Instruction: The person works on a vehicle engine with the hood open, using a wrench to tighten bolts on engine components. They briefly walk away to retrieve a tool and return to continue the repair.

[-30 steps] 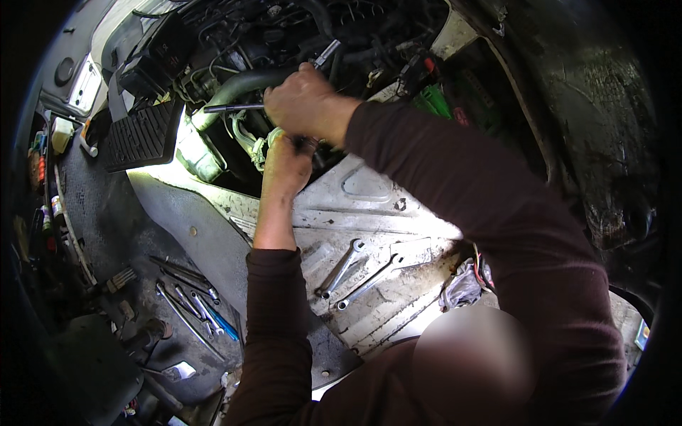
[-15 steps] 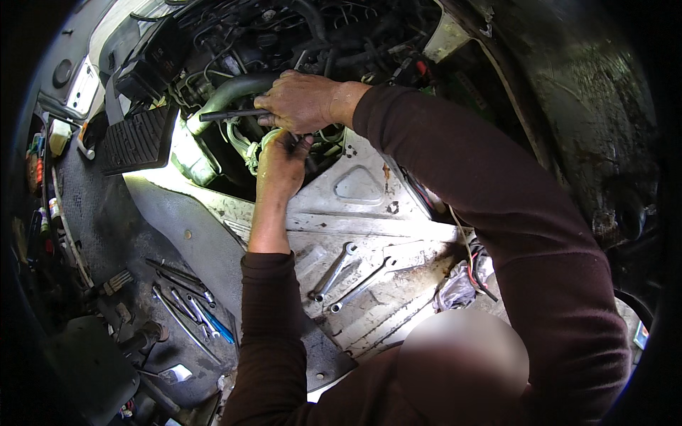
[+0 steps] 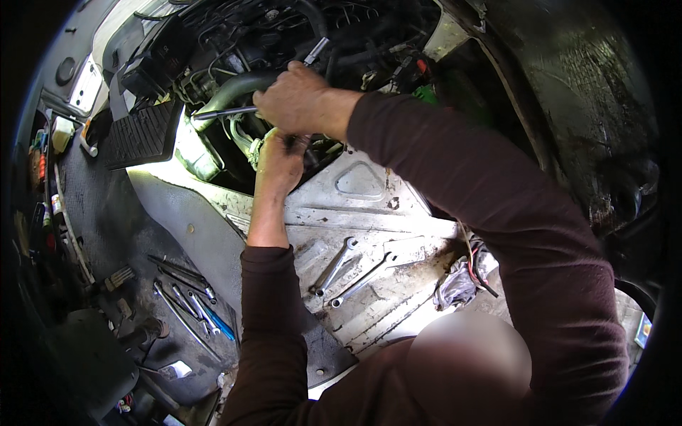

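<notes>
Above my left hand, my right hand (image 3: pixel 298 99) is closed on a dark metal bar (image 3: pixel 224 113) that extends leftward over a grey hose (image 3: pixel 240 89). A chrome tool end (image 3: pixel 315 51) sticks up just beyond my right fingers. My left hand (image 3: pixel 280 163) has its fingers curled at a pale fitting (image 3: pixel 252 149) in the engine opening; what they hold is hidden. A light-lit white reservoir-like part (image 3: pixel 199 156) sits left of both hands.
Two combination wrenches (image 3: pixel 362 280) lie on the white metal panel (image 3: pixel 359 220), beside a crumpled rag (image 3: pixel 455 284) and wires. Several tools (image 3: pixel 202 305) lie on the dark floor at lower left. A black ribbed pad (image 3: pixel 142 135) borders the opening; dark bodywork (image 3: pixel 582 121) rises at right.
My right hand has moved slightly left since a second ago, with the chrome tool end dipping then rising again. My left hand shifted a little left, staying at the fitting.
</notes>
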Tool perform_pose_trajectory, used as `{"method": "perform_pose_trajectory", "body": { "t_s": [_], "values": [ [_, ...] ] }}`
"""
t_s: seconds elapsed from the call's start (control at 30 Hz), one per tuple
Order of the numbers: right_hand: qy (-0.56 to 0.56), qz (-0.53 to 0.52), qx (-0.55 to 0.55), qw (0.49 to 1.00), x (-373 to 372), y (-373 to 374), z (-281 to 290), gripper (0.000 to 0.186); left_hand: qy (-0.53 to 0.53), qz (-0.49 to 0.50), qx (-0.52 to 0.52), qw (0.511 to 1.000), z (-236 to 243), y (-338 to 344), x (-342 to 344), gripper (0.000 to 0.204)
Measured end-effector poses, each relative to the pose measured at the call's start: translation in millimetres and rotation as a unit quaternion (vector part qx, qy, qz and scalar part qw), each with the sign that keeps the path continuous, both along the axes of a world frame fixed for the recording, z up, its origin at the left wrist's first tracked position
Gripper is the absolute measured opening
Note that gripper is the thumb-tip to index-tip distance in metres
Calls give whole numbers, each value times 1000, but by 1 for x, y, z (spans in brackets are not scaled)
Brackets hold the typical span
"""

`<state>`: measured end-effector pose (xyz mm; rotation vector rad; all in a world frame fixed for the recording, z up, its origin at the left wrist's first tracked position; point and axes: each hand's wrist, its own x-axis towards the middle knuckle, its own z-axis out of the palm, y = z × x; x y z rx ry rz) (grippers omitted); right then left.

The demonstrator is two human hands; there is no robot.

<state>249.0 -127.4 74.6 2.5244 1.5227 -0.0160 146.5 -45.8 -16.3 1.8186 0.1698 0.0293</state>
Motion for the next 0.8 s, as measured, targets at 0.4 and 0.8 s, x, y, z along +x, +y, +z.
{"method": "perform_pose_trajectory", "body": {
  "t_s": [0.4,0.8],
  "values": [
    [-22,-127,-94,987,-15,30,-22,28,-6,-9,91,996,1,-5,7,30],
    [93,65,101,988,27,-21,-30,41,25,0,68,997,7,-9,1,27]
  ]
}}
